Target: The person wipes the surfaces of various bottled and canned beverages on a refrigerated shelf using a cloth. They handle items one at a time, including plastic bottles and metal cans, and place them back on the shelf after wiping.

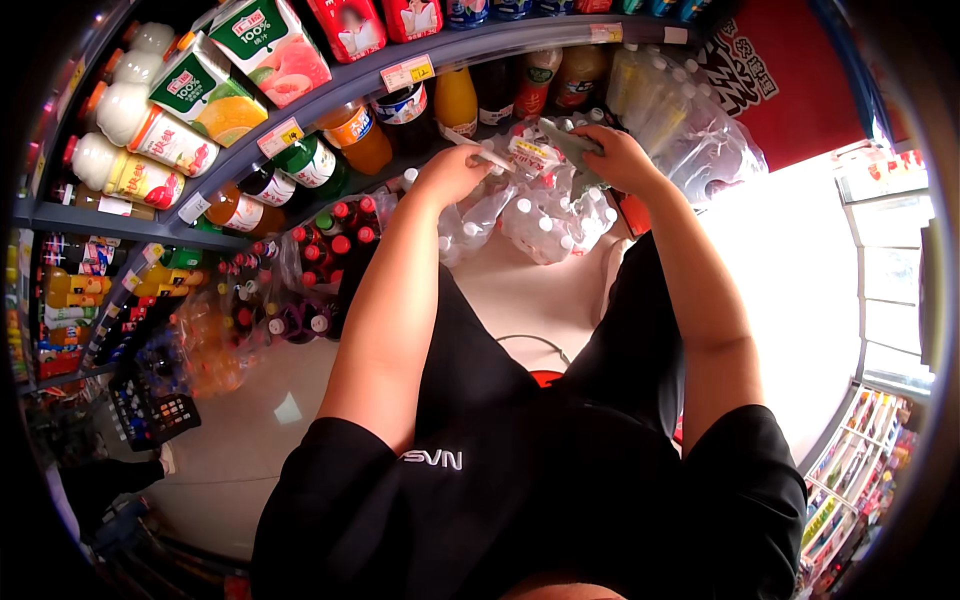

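My left hand (pixel 454 175) pinches a thin white strip (pixel 491 157), perhaps a shelf label, in front of the lower shelf. In my right hand (pixel 621 159) is a grey-green cloth (pixel 568 144) that hangs down over the packs below. Beneath both hands stand shrink-wrapped packs of clear bottles (pixel 546 225) with white caps. Another white strip lies just beyond my left fingers, partly hidden. An orange juice bottle (pixel 455 97) and a dark bottle (pixel 496 94) stand on the shelf behind.
The grey shelf edge (pixel 480 58) with price tags curves above my hands. Juice cartons (pixel 268 49) stand on the upper shelf. Red-capped bottles (pixel 341 244) are on the floor at left, wrapped bottles (pixel 675 120) at right. A person's leg (pixel 112 480) shows at lower left.
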The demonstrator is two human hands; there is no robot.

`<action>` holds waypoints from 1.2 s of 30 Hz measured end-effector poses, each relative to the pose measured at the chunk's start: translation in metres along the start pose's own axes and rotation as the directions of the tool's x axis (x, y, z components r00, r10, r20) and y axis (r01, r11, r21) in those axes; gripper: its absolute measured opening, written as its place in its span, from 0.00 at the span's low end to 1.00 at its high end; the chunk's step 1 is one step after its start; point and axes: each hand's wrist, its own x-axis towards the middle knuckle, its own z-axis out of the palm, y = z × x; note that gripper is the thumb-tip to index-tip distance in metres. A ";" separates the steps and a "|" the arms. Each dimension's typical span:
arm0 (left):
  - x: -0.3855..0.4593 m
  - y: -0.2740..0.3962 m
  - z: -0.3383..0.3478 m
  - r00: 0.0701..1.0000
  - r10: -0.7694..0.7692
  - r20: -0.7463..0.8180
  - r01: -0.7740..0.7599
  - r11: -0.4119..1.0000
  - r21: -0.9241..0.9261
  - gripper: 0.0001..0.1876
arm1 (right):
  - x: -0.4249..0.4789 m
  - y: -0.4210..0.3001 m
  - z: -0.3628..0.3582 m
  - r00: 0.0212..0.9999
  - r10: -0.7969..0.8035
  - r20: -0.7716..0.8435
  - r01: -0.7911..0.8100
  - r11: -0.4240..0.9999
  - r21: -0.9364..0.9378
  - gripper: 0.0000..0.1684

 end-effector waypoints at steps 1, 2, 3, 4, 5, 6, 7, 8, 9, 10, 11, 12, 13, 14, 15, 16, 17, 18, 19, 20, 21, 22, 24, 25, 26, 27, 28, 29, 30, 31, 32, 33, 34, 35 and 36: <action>-0.005 0.006 -0.002 1.000 -0.009 0.017 0.009 1.000 0.012 0.27 | 0.004 0.001 0.001 1.000 0.005 -0.029 -0.005 1.000 0.023 0.24; -0.008 0.014 -0.004 0.999 -0.016 0.035 0.015 1.000 0.024 0.27 | 0.009 0.000 0.002 0.998 0.013 -0.059 -0.011 0.999 0.046 0.24; -0.010 0.019 -0.009 0.998 -0.028 0.048 0.026 0.999 0.044 0.27 | 0.014 -0.004 0.004 0.996 0.017 -0.091 -0.010 0.997 0.076 0.24; -0.004 0.012 -0.007 0.997 -0.030 0.065 0.026 0.998 0.055 0.27 | 0.017 -0.005 0.006 0.994 0.017 -0.109 -0.006 0.995 0.096 0.24; 0.001 0.008 -0.002 0.998 -0.033 0.061 0.029 0.997 0.068 0.27 | 0.018 0.000 0.009 0.993 0.010 -0.118 0.002 0.996 0.094 0.24; 0.005 0.012 0.001 0.998 -0.032 0.059 0.027 0.997 0.079 0.27 | 0.020 0.006 0.013 0.992 0.004 -0.129 0.007 0.996 0.088 0.24; 0.008 0.017 0.003 0.998 -0.030 0.057 0.025 0.996 0.089 0.27 | 0.022 0.012 0.014 0.990 -0.001 -0.141 0.012 0.997 0.082 0.23; 0.013 0.024 0.006 0.996 -0.046 0.071 0.037 0.991 0.130 0.27 | 0.022 0.019 0.014 0.990 0.014 -0.143 0.004 0.993 0.120 0.22; 0.018 0.027 0.011 0.995 -0.030 0.098 0.019 0.993 0.114 0.27 | 0.024 0.025 0.013 0.988 -0.005 -0.157 0.022 0.994 0.109 0.22; 0.023 0.031 0.015 0.993 -0.030 0.112 0.018 0.994 0.105 0.26 | 0.027 0.033 0.012 0.985 -0.023 -0.170 0.040 0.994 0.097 0.22; 0.027 0.035 0.019 0.992 -0.030 0.126 0.018 0.995 0.096 0.25 | 0.029 0.040 0.010 0.982 -0.042 -0.183 0.058 0.995 0.086 0.22; 0.028 0.044 0.023 0.990 -0.039 0.132 0.023 0.993 0.120 0.25 | 0.029 0.046 0.011 0.980 -0.014 -0.196 0.038 0.992 0.117 0.22; 0.029 0.059 0.026 0.989 -0.042 0.142 0.021 0.989 0.146 0.24 | 0.028 0.056 0.012 0.976 -0.001 -0.217 0.022 0.995 0.094 0.21; 0.034 0.069 0.032 0.987 -0.045 0.152 0.018 0.985 0.171 0.24 | 0.027 0.070 0.014 0.971 0.013 -0.237 0.004 0.997 0.072 0.21; 0.039 0.072 0.038 0.985 -0.038 0.166 0.006 0.982 0.188 0.24 | 0.026 0.076 0.014 0.966 0.022 -0.257 -0.007 0.998 0.056 0.21; 0.046 0.074 0.045 0.983 -0.031 0.181 -0.007 0.979 0.204 0.24 | 0.027 0.083 0.011 0.962 0.000 -0.274 0.002 1.000 0.007 0.22; 0.051 0.077 0.052 0.980 -0.025 0.198 -0.020 0.975 0.220 0.23 | 0.027 0.089 0.009 0.964 0.018 -0.266 -0.008 0.999 0.039 0.22; 0.054 0.082 0.058 0.977 -0.009 0.212 -0.045 0.967 0.250 0.23 | 0.028 0.087 0.002 0.966 0.032 -0.258 -0.014 0.997 0.073 0.22; 0.060 0.086 0.067 0.981 0.024 0.192 -0.071 0.967 0.246 0.23 | 0.028 0.086 -0.008 0.966 0.045 -0.256 -0.021 0.995 0.096 0.22; 0.066 0.085 0.077 0.983 0.055 0.174 -0.097 0.965 0.243 0.23 | 0.028 0.087 -0.014 0.965 0.053 -0.256 -0.018 0.990 0.137 0.22; 0.069 0.090 0.088 0.984 0.086 0.159 -0.123 0.963 0.240 0.23 | 0.026 0.090 -0.017 0.962 0.049 -0.270 0.001 0.983 0.181 0.22; 0.071 0.097 0.099 0.988 0.126 0.093 -0.147 0.949 0.279 0.24 | 0.026 0.093 -0.020 0.958 0.047 -0.283 0.010 0.980 0.197 0.22; 0.080 0.103 0.122 0.975 0.221 -0.007 -0.212 0.944 0.253 0.25 | 0.026 0.095 -0.026 0.956 0.072 -0.283 0.013 0.958 0.287 0.22; 0.086 0.103 0.133 0.961 0.271 -0.061 -0.248 0.936 0.248 0.25 | 0.026 0.094 -0.032 0.956 0.098 -0.275 0.007 0.935 0.355 0.22; 0.093 0.099 0.146 0.919 0.372 -0.134 -0.334 0.912 0.238 0.23 | 0.025 0.096 -0.036 0.957 0.122 -0.264 0.001 0.906 0.422 0.22; 0.096 0.111 0.151 0.951 0.306 -0.056 -0.290 0.937 0.197 0.23 | 0.023 0.102 -0.039 0.944 0.144 -0.295 -0.013 0.914 0.405 0.22; 0.098 0.121 0.155 0.971 0.237 0.024 -0.238 0.958 0.160 0.22 | 0.022 0.109 -0.039 0.931 0.166 -0.325 -0.028 0.921 0.389 0.22; 0.100 0.132 0.158 0.980 0.167 0.105 -0.180 0.975 0.127 0.21 | 0.021 0.115 -0.042 0.916 0.187 -0.355 -0.044 0.927 0.373 0.22; 0.099 0.146 0.159 0.991 0.067 0.118 -0.087 0.981 0.175 0.27 | 0.019 0.119 -0.046 0.912 0.234 -0.337 -0.079 0.905 0.418 0.23; 0.104 0.142 0.163 0.990 0.028 0.141 -0.054 0.981 0.186 0.27 | 0.017 0.120 -0.051 0.908 0.253 -0.333 -0.086 0.892 0.444 0.23; 0.114 0.132 0.167 0.987 -0.013 0.163 -0.020 0.980 0.198 0.28 | 0.014 0.122 -0.055 0.905 0.272 -0.328 -0.094 0.878 0.470 0.24; 0.118 0.138 0.166 0.985 -0.017 0.171 -0.028 0.966 0.256 0.28 | 0.011 0.128 -0.059 0.898 0.297 -0.325 -0.108 0.864 0.491 0.24; 0.122 0.144 0.165 0.984 -0.022 0.179 -0.036 0.949 0.315 0.28 | 0.009 0.136 -0.059 0.886 0.289 -0.362 -0.085 0.870 0.486 0.24; 0.127 0.150 0.163 0.985 0.003 0.174 -0.067 0.929 0.363 0.26 | 0.006 0.141 -0.062 0.885 0.291 -0.363 -0.087 0.870 0.485 0.23; 0.131 0.154 0.159 0.986 0.021 0.164 -0.087 0.907 0.412 0.24 | 0.003 0.141 -0.065 0.888 0.287 -0.359 -0.085 0.870 0.485 0.23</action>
